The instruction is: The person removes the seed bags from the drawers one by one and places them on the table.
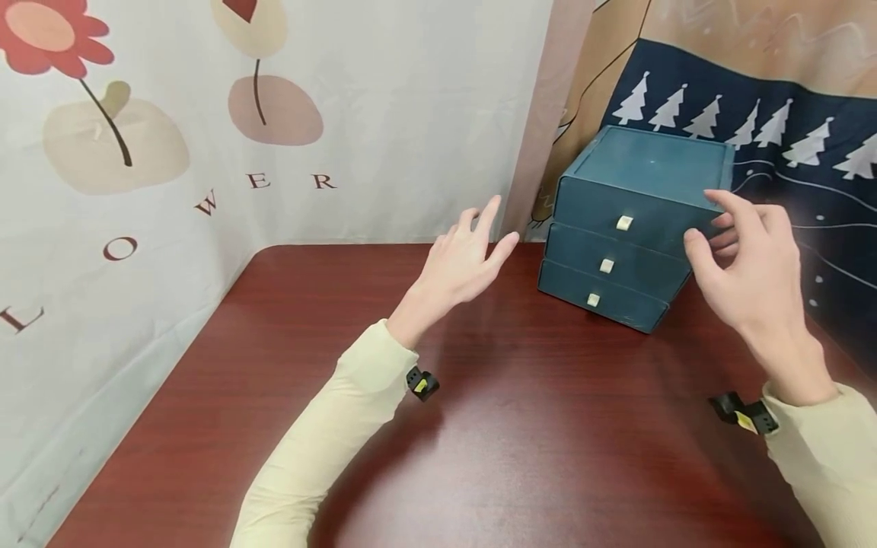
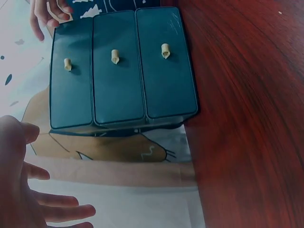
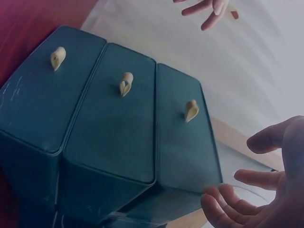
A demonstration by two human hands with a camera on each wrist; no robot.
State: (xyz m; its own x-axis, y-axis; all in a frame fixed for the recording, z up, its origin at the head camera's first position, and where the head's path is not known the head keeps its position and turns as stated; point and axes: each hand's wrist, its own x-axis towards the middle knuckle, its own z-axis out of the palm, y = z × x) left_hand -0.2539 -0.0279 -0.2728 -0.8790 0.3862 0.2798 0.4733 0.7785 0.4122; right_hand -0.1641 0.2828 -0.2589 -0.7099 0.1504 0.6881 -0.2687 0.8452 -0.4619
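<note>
A blue three-drawer box (image 1: 644, 164) stands at the back right of the table, all its drawers closed, each with a small cream knob (image 1: 623, 223). My left hand (image 1: 462, 259) is held in the air to the left of the box, fingers spread and holding nothing. At the box's right front, my right hand (image 1: 754, 259) has its fingers loosely bent and nothing in them; in the right wrist view its fingertips (image 3: 213, 202) come right at the top drawer's edge. In the left wrist view the drawer fronts (image 2: 118, 85) fill the upper middle.
The dark red wooden table (image 1: 479, 441) stretches out in front of the box. Behind it hangs a pale cloth (image 1: 411, 114) printed with flowers and letters. A navy cloth with white trees (image 1: 788, 144) hangs behind and right of the box.
</note>
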